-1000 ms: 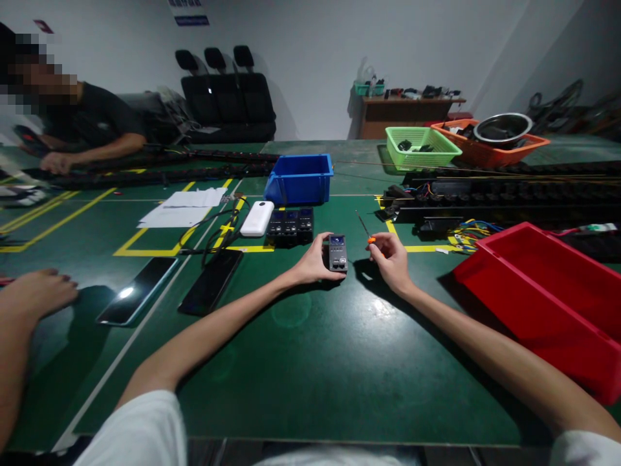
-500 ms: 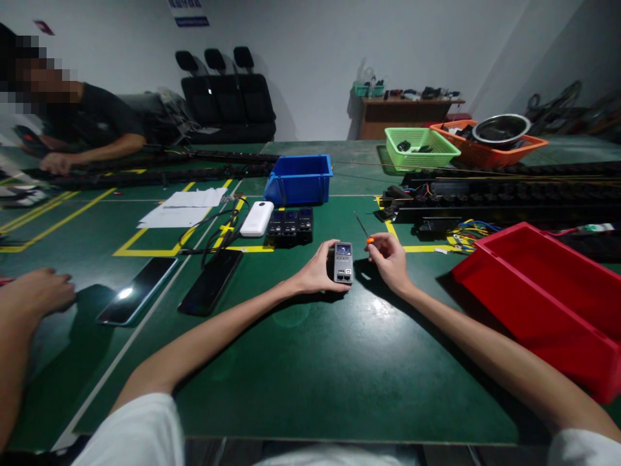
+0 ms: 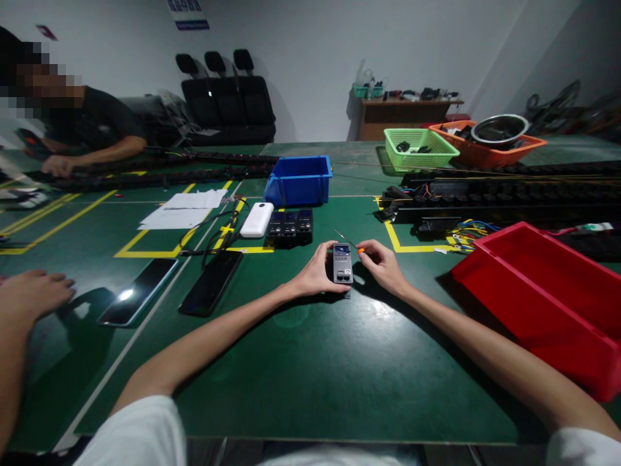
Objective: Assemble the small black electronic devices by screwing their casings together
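Observation:
My left hand (image 3: pixel 316 272) grips a small grey electronic module (image 3: pixel 342 264) by its side, its little screen and ports facing me. Between the thumb and fingers of my right hand (image 3: pixel 382 265) is a thin screwdriver (image 3: pixel 360 250) with an orange handle. Its shaft slants up and left, the tip just above the module's top edge; whether they touch I cannot tell. Several similar black modules (image 3: pixel 290 226) stand together beyond my left hand, beside a white power bank (image 3: pixel 257 220).
Left of my arm lie two phones, a dark one (image 3: pixel 211 283) and a lit one (image 3: pixel 138 292). A blue bin (image 3: pixel 299 180) stands behind the modules, a red bin (image 3: pixel 538 310) at right. Another person's hand (image 3: pixel 41 294) rests at left; a co-worker (image 3: pixel 97 129) sits across the table.
My right hand has moved left, bringing the screwdriver from beside the module to over its top edge. The module stays in my left hand, almost unmoved.

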{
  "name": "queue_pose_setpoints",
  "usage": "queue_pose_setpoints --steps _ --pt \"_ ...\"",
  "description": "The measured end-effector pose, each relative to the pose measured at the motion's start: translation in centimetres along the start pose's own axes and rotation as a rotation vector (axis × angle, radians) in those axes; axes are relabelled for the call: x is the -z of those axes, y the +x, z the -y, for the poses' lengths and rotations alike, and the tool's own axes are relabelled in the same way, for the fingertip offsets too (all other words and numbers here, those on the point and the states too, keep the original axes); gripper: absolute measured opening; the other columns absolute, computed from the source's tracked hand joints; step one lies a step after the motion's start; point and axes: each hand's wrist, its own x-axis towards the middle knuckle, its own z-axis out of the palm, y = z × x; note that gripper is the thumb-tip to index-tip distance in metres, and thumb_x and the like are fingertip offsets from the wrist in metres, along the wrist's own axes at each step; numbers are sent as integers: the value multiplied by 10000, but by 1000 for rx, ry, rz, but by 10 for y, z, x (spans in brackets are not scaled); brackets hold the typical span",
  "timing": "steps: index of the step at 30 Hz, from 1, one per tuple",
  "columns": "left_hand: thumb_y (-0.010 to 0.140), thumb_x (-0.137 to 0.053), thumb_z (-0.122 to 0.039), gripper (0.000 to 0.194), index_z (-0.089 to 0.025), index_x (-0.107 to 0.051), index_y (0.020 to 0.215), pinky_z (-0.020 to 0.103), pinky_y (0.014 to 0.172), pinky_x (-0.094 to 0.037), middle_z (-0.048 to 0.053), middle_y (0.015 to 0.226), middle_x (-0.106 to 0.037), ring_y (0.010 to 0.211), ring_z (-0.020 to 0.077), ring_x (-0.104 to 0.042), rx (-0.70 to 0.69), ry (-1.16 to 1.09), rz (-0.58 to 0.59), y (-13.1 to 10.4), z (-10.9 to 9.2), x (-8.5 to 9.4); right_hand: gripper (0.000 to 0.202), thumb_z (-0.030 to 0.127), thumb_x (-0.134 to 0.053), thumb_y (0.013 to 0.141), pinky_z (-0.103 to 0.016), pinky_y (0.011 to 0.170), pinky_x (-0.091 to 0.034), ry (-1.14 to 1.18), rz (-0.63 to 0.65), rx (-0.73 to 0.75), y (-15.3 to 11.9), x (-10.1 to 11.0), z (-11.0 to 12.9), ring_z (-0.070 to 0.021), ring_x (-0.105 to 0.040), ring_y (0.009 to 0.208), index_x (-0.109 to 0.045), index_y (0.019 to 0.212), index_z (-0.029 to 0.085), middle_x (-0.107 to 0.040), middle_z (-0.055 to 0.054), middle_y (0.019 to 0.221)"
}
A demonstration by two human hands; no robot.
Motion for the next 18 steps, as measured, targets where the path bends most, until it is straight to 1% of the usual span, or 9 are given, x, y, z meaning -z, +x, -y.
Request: queue_pose_setpoints --steps 3,4,6,8,12,13,16,18 --pt "537 -865 -380 1040 -205 -313 1401 482 1129 -357 171 1449 -377 1332 315 -424 2 -17 4 -1 1 2 243 378 -595 877 -264 596 -408 32 -1 -8 2 0 -3 -137 -541 651 -625 1037 198 -586 13 732" --pt "541 -863 -379 1049 -210 -301 1410 481 1130 -357 169 1457 -371 1334 314 -424 0 -23 7 -1 1 2 261 378 -606 874 -267 623 -431 66 -17 -15 3 0 -6 -144 -570 685 -612 1065 201 -607 8 760" --pt "543 -863 -379 1061 -215 -288 1419 485 1128 -359 165 1463 -368 1334 315 -427 -6 -29 18 -1 1 3 287 380 -635 858 -285 710 -480 164 -64 -23 5 0 -11 -166 -630 808 -585 1083 208 -664 -20 886" --pt "537 -865 -381 1069 -212 -289 1421 488 1124 -363 166 1462 -371 1334 320 -427 -14 -26 37 -2 1 3 278 372 -644 860 -309 786 -508 265 -139 -11 7 -1 -13 -178 -657 891 -555 1076 220 -690 -35 954" --pt "523 -869 -392 1074 -207 -308 1420 492 1118 -368 166 1441 -391 1333 326 -423 -22 -18 57 -2 -1 3 239 337 -631 888 -348 840 -540 392 -334 103 11 -1 -2 -172 -688 883 -471 1048 260 -712 -28 989" --pt "520 -869 -394 1073 -209 -313 1419 493 1115 -371 163 1433 -398 1331 326 -424 -25 -14 56 -2 -1 3 232 330 -619 899 -366 862 -542 421 -351 127 12 -2 3 -175 -693 893 -450 1044 266 -714 -29 1013" --pt "519 -868 -402 1061 -218 -326 1412 491 1099 -390 153 1408 -416 1321 320 -430 -41 12 63 -2 -2 3 241 323 -605 912 -406 879 -554 465 -323 161 12 -5 14 -184 -696 927 -408 1043 278 -710 -28 1047" --pt "524 -865 -406 1047 -222 -330 1406 490 1090 -401 148 1395 -422 1314 314 -436 -50 29 71 -2 -2 4 254 328 -608 910 -417 876 -563 477 -269 155 11 -10 17 -189 -693 949 -390 1031 279 -710 -24 1028"
